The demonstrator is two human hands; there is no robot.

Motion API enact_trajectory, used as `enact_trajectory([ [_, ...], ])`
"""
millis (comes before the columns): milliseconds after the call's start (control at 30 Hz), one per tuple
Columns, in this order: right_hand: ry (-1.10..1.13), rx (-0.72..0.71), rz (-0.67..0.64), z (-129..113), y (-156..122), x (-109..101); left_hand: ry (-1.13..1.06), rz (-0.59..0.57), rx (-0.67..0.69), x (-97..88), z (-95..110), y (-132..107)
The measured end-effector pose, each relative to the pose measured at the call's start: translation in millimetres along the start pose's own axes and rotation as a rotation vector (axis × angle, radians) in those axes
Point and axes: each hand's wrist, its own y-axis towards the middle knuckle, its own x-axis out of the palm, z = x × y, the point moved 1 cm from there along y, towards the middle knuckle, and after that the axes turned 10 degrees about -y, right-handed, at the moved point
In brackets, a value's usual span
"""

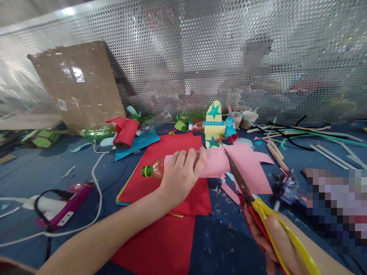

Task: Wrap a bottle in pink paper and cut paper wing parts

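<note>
My left hand (pixel 183 172) wraps over a plastic bottle (pixel 158 168) lying on its side, its green and yellow cap pointing left. Pink paper (pixel 216 160) is rolled around the bottle's body. In my right hand (pixel 272 236) is a pair of scissors (pixel 243 185) with yellow and red handles. The blades' tips reach the right end of the pink wrap, where another pink sheet (pixel 249 168) lies behind them. I cannot tell whether the blades touch the paper. Beneath the bottle lies a stack of red paper (pixel 183 194).
A yellow paper-covered bottle with blue stars (pixel 214 124) and a red-wrapped one (pixel 126 133) stand farther back. A purple power strip (pixel 67 206) with white cables lies left. A cardboard sheet (pixel 77 84) leans on the perforated metal screen (pixel 186 49). Several sticks (pixel 309 131) lie right.
</note>
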Motion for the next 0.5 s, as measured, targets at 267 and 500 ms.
enact_trajectory([
  [267, 0.140, 0.061, -0.063, -29, -10, 8, -0.056, 0.037, 0.031, 10.1, -1, -1],
  [500, 0.205, 0.114, -0.077, -38, -10, 5, 0.162, 0.095, 0.193, 4.2, -10, 13],
])
